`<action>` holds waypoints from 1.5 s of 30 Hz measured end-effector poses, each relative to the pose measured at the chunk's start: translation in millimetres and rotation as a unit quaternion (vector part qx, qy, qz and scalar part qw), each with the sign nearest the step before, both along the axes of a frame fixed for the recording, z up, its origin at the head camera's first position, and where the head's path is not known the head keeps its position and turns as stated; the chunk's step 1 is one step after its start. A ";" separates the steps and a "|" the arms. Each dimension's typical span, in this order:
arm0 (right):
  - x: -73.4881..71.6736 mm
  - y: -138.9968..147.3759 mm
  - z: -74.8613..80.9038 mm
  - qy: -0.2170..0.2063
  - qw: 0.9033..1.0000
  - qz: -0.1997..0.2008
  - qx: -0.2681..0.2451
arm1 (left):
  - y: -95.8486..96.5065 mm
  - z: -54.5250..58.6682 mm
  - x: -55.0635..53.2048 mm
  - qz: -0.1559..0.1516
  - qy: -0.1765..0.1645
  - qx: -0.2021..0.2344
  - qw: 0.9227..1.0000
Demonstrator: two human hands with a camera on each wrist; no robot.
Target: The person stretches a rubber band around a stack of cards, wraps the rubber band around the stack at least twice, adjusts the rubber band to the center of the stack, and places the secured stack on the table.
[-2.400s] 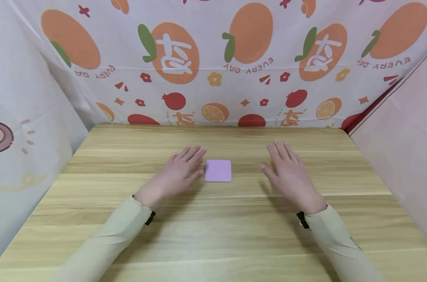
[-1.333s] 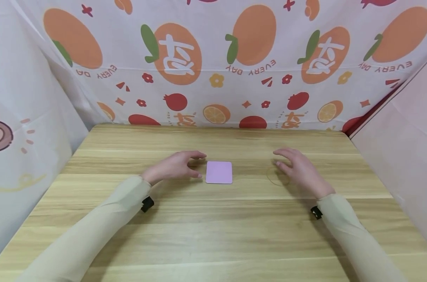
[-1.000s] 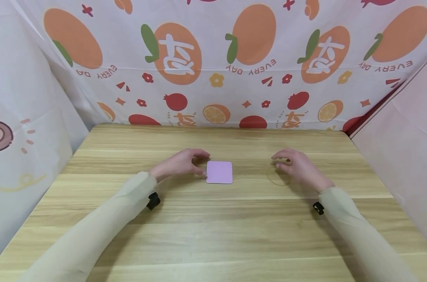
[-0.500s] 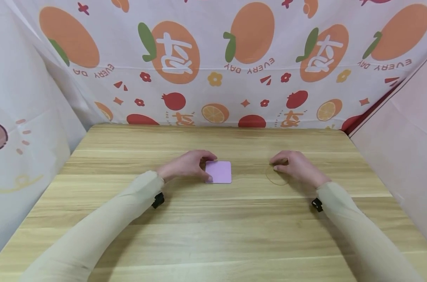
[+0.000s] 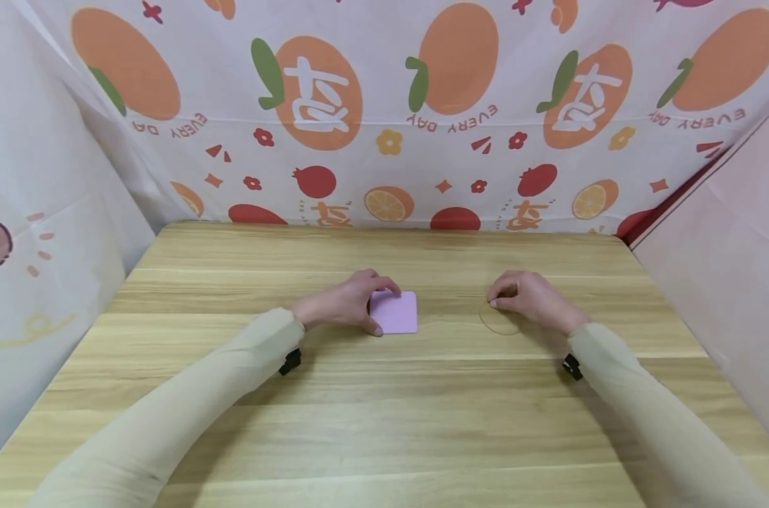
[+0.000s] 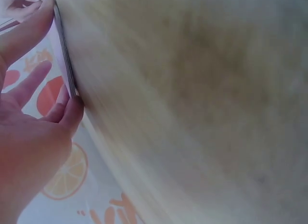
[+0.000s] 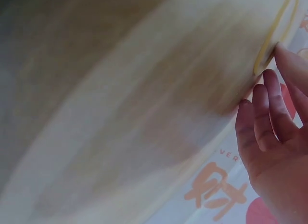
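A thin stack of lilac square cards (image 5: 397,314) with rounded corners lies flat near the middle of the table. My left hand (image 5: 349,300) grips its left part, thumb on the near edge and fingers on the far edge. In the left wrist view the layered edge of the card stack (image 6: 66,55) shows between thumb and fingertips of the left hand (image 6: 33,132). To the right, a thin yellow rubber band (image 5: 500,331) lies in a loop on the table. My right hand (image 5: 532,300) pinches its far left side between thumb and forefinger; the right wrist view shows the rubber band (image 7: 269,38) at those fingertips.
The wooden table (image 5: 384,423) reaches back to a fruit-printed cloth (image 5: 384,106). Pale cloths hang at the left (image 5: 48,176) and right (image 5: 734,212). A black wrist strap (image 5: 290,361) shows beneath the left sleeve, another strap (image 5: 572,367) beneath the right.
Both hands have come down from hovering with spread fingers. The left has moved right and taken hold of the card stack; the right has closed its fingertips on the rubber band.
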State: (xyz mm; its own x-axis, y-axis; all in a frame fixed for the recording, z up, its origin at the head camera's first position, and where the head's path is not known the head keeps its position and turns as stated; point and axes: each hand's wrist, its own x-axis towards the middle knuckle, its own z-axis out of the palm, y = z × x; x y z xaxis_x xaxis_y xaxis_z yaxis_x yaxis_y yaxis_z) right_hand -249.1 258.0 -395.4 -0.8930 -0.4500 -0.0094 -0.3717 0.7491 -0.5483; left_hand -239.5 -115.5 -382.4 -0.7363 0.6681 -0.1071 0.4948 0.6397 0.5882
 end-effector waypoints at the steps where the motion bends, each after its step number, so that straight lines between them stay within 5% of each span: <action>1: -0.1 -0.6 -0.9 0.000 1.000 0.002 0.003 | 0.9 -0.1 0.5 0.001 -0.003 0.003 1.000; 14: 4.0 -5.1 -5.8 0.001 0.999 0.031 0.013 | 1.7 -0.5 5.2 0.010 -0.028 0.047 0.998; 21: 8.9 -7.8 -0.3 -0.027 0.999 0.023 -0.021 | -3.0 -1.7 2.9 0.008 -0.017 0.073 0.997; 27: 11.3 -8.2 2.4 -0.074 0.993 0.022 -0.091 | -5.2 -0.9 1.0 0.022 -0.045 0.108 0.993; 33: 11.6 -7.1 4.4 -0.135 0.975 0.020 -0.175 | -6.3 0.1 0.0 0.050 -0.073 0.130 0.988; 45: 17.1 0.2 5.7 -0.262 0.912 -0.007 -0.314 | -7.4 0.1 1.1 0.074 -0.129 0.161 0.976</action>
State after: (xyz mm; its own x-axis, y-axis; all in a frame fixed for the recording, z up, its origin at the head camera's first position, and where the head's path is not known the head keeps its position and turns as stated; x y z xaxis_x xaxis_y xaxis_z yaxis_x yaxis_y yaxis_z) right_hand -232.0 258.2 -389.7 -0.8453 -0.5025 -0.1814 0.0722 0.2289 -0.9708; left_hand -238.4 -123.0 -382.3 -0.8037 0.5858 -0.1045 0.2190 0.4545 0.8634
